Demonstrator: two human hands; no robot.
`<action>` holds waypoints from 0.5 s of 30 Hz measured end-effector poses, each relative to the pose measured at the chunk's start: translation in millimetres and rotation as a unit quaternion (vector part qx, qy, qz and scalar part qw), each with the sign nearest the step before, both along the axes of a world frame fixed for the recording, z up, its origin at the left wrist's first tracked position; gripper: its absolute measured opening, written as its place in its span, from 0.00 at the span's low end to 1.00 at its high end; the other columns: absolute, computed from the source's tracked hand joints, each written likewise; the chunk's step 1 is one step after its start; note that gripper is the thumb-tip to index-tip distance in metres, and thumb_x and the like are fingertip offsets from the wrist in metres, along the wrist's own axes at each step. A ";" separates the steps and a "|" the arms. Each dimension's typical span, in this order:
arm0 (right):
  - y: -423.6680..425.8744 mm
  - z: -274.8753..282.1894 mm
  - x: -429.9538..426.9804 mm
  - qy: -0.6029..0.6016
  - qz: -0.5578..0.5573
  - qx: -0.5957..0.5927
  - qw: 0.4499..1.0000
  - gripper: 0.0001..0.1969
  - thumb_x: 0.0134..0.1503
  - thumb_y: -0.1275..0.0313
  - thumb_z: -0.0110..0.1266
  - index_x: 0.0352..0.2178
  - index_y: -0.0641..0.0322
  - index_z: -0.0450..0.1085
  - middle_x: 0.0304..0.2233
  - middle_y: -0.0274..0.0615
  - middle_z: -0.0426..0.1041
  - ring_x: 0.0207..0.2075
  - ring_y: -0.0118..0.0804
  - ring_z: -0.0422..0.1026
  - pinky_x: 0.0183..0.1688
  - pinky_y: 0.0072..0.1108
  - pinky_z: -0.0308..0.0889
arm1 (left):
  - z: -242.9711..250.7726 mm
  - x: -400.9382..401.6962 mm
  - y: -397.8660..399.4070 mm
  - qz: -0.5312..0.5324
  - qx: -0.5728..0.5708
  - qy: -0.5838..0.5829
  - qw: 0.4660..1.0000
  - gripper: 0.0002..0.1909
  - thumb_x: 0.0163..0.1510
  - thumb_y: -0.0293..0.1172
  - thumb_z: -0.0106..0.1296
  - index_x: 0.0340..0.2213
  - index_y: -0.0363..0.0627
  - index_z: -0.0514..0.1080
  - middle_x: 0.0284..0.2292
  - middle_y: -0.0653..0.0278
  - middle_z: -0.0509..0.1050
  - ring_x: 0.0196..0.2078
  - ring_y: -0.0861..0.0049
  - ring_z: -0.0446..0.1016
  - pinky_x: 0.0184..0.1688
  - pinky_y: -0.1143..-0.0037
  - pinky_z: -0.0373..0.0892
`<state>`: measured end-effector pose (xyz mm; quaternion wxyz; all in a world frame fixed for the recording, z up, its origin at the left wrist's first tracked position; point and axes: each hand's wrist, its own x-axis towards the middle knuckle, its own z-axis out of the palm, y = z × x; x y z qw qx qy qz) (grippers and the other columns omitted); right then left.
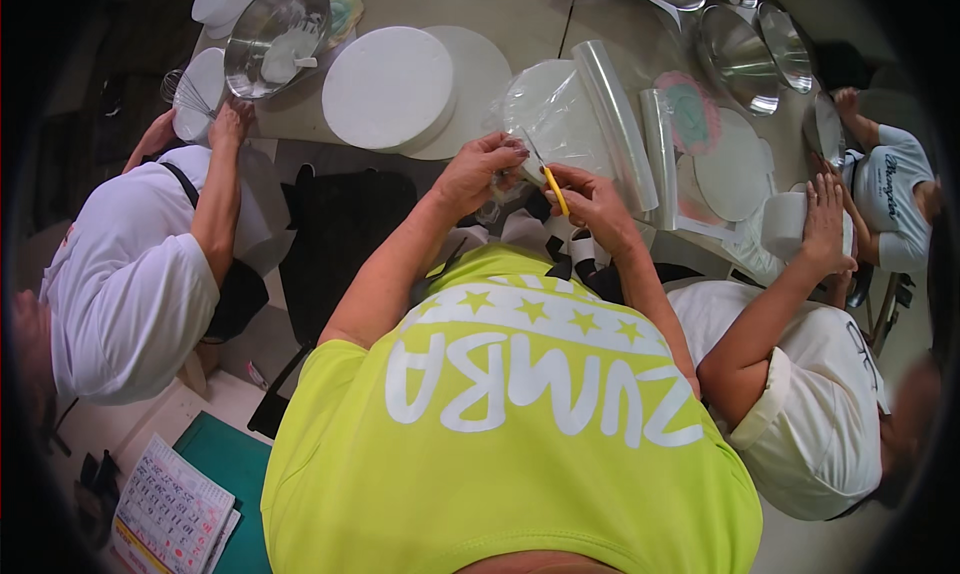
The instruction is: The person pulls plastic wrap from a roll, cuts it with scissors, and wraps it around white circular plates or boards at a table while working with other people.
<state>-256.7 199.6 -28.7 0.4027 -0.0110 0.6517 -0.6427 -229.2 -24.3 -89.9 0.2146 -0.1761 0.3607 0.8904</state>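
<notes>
My left hand [480,167] pinches a bunched edge of clear plastic film [508,186] at the front edge of the table. In my right hand [600,203] is a pair of scissors with yellow handles [556,190]. Their blades point up and away from me, close to my left fingertips; whether they touch the film cannot be told. Just beyond my hands lies a white round disc [559,105] covered by wrinkled clear film. A roll of clear plastic [616,128] rests along its right side. Further right is a narrower clear roll [659,158].
White round foam-like slabs [390,86] lie left of the film. One person [135,259] at left holds a whisk [191,98] by a metal bowl [255,19]. At right, another person's hand [825,221] presses a white cylinder [784,225]. Metal bowls [739,56] stand at far right.
</notes>
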 end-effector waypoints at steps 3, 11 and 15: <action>-8.7 6.0 -0.7 -0.005 0.014 0.026 1.000 0.25 0.56 0.72 0.60 0.54 0.69 0.67 0.41 0.37 0.75 0.36 0.22 0.72 0.38 0.15 0.70 | -2.2 0.9 -1.2 0.000 0.006 0.004 1.000 0.04 0.56 0.24 0.55 0.35 0.44 0.73 0.30 0.70 0.74 0.26 0.84 0.70 0.28 0.82 0.66; -3.3 4.1 0.1 -0.008 -0.007 0.028 1.000 0.23 0.57 0.74 0.58 0.54 0.69 0.67 0.40 0.37 0.75 0.35 0.21 0.71 0.36 0.16 0.70 | 4.0 7.8 -5.9 -0.079 -0.001 0.016 0.997 0.03 0.57 0.26 0.54 0.34 0.43 0.74 0.27 0.71 0.73 0.24 0.83 0.69 0.27 0.81 0.64; 16.0 34.8 4.0 -0.040 0.117 0.004 0.992 0.26 0.55 0.78 0.57 0.56 0.68 0.64 0.43 0.39 0.75 0.36 0.24 0.72 0.39 0.16 0.70 | -1.4 16.2 -36.4 -0.191 -0.186 0.047 0.963 0.06 0.59 0.30 0.52 0.34 0.41 0.74 0.25 0.72 0.71 0.25 0.86 0.68 0.27 0.81 0.63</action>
